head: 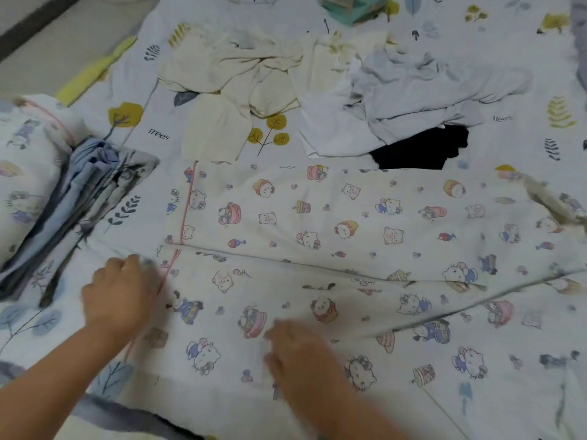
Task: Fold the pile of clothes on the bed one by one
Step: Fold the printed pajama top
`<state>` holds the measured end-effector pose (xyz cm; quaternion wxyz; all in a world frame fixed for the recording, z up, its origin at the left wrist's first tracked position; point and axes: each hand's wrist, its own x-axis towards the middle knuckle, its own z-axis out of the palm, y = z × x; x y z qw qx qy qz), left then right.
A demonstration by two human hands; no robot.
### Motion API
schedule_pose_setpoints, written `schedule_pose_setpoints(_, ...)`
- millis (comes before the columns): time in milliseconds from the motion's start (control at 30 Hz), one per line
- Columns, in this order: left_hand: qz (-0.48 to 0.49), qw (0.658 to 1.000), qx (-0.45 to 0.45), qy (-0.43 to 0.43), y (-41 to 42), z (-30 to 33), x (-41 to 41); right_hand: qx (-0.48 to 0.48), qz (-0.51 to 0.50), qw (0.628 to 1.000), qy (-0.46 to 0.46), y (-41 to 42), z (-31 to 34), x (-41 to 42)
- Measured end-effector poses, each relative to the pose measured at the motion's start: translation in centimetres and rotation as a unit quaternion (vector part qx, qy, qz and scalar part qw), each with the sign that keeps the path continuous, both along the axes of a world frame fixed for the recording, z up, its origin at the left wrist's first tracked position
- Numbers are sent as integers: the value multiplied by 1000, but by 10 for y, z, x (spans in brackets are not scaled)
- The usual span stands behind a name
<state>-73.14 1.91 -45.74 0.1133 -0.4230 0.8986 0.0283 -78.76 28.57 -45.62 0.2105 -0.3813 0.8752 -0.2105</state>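
Observation:
White pyjama trousers (pixel 333 223) with a cartoon print and pink piping lie spread across the bed, legs pointing left. My left hand (pixel 119 293) rests with curled fingers on the near leg's hem by the piping; whether it pinches the cloth is blurred. My right hand (pixel 298 354) lies on the near leg with fingers bent, seemingly gripping the fabric. Beyond the trousers sits the unfolded pile: cream garments (pixel 241 77), pale grey-white clothes (pixel 413 90) and a black piece (pixel 419 150).
A stack of folded clothes (pixel 79 198) stands at the left, blue-grey items beside a matching cartoon-print piece (pixel 22 173). A teal box (pixel 352 6) sits at the far edge. The leaf-print bedsheet (pixel 152 122) covers the bed; floor shows at the top left.

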Motion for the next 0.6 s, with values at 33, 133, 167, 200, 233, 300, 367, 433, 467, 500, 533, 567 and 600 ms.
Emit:
schedule_pose_setpoints(33,-43,998,-4,38,13,-1,-10,-6,-61,998,10,8,-3,-10)
schedule_pose_setpoints(133,-234,964,-11,126,59,-13,-41,76,-192,976,64,35,-3,-54)
schedule_pose_setpoints(167,-277,952,2,132,76,-18,-50,141,-228,961,61,49,-4,-68)
schedule_pose_setpoints(200,-314,940,14,134,90,-26,-57,190,-262,943,73,62,-4,-78)
schedule_pose_setpoints(233,-336,934,31,113,102,-31,-63,218,-289,928,86,75,-7,-84)
schedule_pose_setpoints(300,-382,919,37,92,119,-44,-70,252,-309,916,52,95,-19,-86)
schedule_pose_setpoints(367,-410,908,37,77,119,-54,-72,299,-260,918,-12,115,-28,-77)
schedule_pose_setpoints(433,-355,933,40,47,112,-52,-74,307,-211,927,-39,131,-32,-71)
schedule_pose_setpoints(467,-307,950,39,49,108,-48,-76,287,-198,936,-40,138,-30,-70)
schedule_pose_setpoints(500,-254,965,38,55,105,-42,-78,256,-188,948,-38,143,-26,-71)
schedule_pose_setpoints(533,-213,974,31,64,104,-37,-81,211,-184,960,-35,148,-22,-73)
schedule_pose_setpoints(567,-188,979,23,69,107,-30,-85,166,-187,968,-28,152,-17,-76)
schedule_pose_setpoints(600,-179,981,13,75,112,-26,-89,131,-196,972,-15,156,-12,-79)
